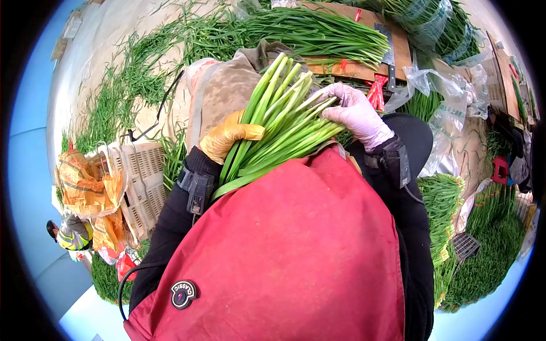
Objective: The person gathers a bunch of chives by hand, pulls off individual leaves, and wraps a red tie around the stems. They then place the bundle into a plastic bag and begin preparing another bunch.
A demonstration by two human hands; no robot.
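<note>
A bundle of long green stalks (278, 122) lies across my lap at the top of the red apron (290, 244), its pale ends pointing up. My left hand (230, 136), in a yellow glove, is wrapped round the left side of the bundle with the thumb across it. On the right, my right hand (358, 113), in a pale pinkish glove, pinches the pale end of a stalk at the bundle's right edge. Part of the bundle's lower end is hidden behind the apron.
Ahead, more stalks (341, 37) lie on a brown board beside a knife (390, 62) and red ties (376, 91). A white crate (145, 182) and orange sacks (85, 184) stand left. Plastic-wrapped greens (424, 23) are upper right. A person (74, 233) is far left.
</note>
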